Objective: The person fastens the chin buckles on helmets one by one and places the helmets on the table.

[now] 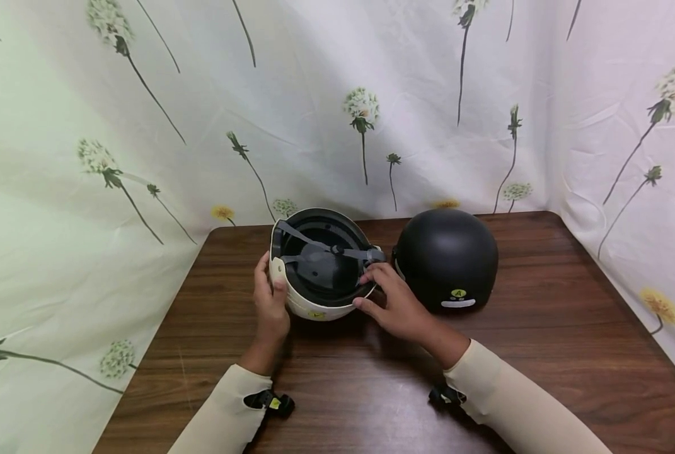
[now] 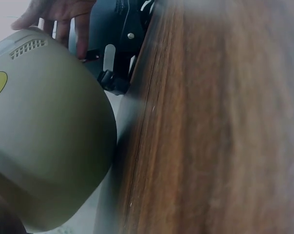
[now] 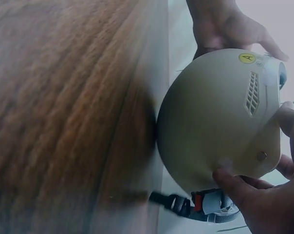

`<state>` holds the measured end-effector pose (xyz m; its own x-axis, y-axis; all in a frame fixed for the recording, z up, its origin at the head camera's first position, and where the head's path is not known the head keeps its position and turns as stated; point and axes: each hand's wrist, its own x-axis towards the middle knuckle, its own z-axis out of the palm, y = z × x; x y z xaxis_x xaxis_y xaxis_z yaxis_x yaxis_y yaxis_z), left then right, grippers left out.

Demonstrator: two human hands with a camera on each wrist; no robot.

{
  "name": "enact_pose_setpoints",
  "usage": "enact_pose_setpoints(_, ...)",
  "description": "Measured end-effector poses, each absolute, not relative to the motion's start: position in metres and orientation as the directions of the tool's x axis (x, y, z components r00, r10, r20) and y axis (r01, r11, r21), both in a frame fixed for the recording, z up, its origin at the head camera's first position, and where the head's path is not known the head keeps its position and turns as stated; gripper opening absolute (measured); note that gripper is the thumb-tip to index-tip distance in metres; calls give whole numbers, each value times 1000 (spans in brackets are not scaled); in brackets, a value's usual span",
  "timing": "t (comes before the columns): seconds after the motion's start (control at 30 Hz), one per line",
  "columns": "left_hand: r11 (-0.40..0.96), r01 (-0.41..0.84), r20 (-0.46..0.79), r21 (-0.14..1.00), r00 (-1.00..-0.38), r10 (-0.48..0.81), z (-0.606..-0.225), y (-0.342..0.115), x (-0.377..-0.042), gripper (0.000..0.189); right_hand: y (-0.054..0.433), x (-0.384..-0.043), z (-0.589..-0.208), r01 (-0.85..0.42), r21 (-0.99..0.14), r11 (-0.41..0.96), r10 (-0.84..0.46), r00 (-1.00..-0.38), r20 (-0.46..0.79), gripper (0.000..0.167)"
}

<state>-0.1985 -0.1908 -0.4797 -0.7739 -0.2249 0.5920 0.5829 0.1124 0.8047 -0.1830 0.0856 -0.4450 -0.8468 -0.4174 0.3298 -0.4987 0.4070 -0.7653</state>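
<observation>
A cream helmet sits upside down at the back middle of the table, its dark padded inside facing up. Grey chin straps cross its opening. The left hand holds the helmet's left side, thumb on the shell near the rim. On the opposite side, the right hand grips the rim, thumb against the outer shell and fingertips near the strap. In the right wrist view, a black strap buckle with a red part hangs outside the shell, below the right hand's fingers. The shell's underside appears to touch the tabletop.
A black helmet stands dome up just right of the cream one, with a yellow "A" sticker. Both are on a dark brown wooden table. Behind hangs a white curtain printed with flowers. Black straps circle both wrists.
</observation>
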Motion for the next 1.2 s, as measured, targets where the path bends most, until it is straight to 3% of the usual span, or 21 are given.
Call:
enact_pose_setpoints(0.17,52,566,561,823,-793,-240,-484,-190,-199,96,85,-181,-440,-483,-775,408,-429,-851,304,41)
enact_pose_setpoints(0.47,35,507,489,861,-808,-328,-485,-190,-197,59,86,-182,-432,-471,-770,431,-445,-853,274,47)
enact_pose_setpoints(0.73,35,470,446,882,-810,-380,-485,-189,-198,58,84,-182,-428,-483,-748,456,-428,-856,291,43)
enact_pose_setpoints(0.97,128,474,485,871,-792,-370,-487,-190,-196,56,82,-181,-425,-500,-737,455,-436,-847,305,41)
enact_pose_setpoints(1.2,79,487,483,870,-806,-342,-489,-190,-196,54,85,-182,-424,-511,-733,449,-434,-842,321,44)
